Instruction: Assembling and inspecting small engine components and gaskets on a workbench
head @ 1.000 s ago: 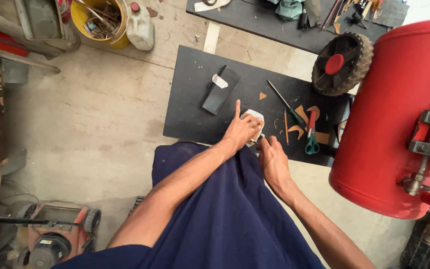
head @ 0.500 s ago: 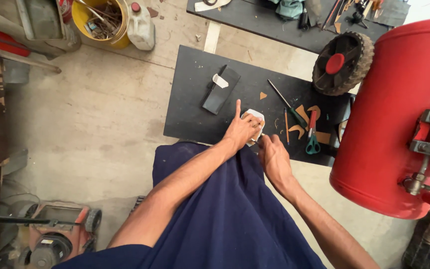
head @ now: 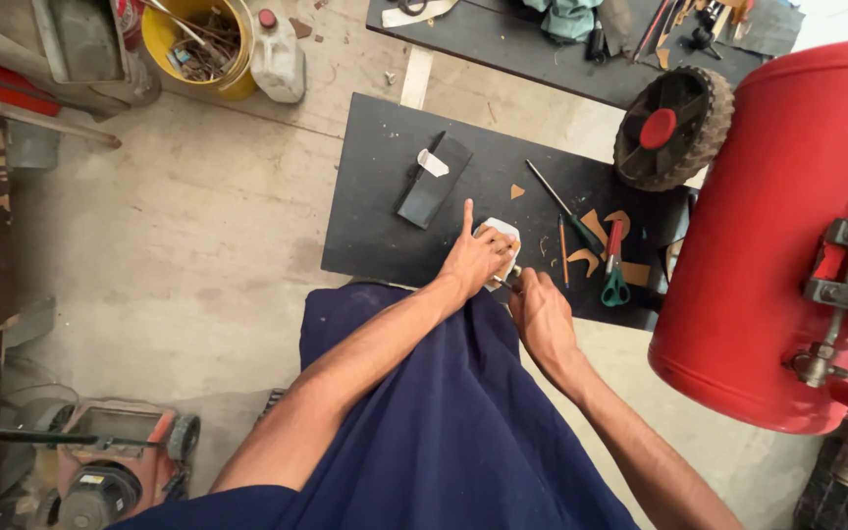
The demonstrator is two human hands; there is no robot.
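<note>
My left hand (head: 475,257) presses down on a small white and tan flat piece (head: 503,238) lying on a black mat (head: 385,196) on the floor, index finger stretched forward. My right hand (head: 540,316) sits just to the right of it, fingers closed around a small thin tool whose tip meets the piece's near edge; the tool itself is mostly hidden. Dark blue cloth covers my lap below both forearms.
On the mat lie a black rectangular block (head: 432,181), a screwdriver (head: 559,204), a pencil (head: 562,251), green-handled scissors (head: 614,263) and tan offcuts (head: 593,228). A red tank (head: 787,226) with a black wheel (head: 671,128) stands right. A yellow bucket (head: 198,39), white jug (head: 277,54) and mower (head: 110,461) lie left.
Both hands stay at the same spot on the piece; only the view has shifted slightly.
</note>
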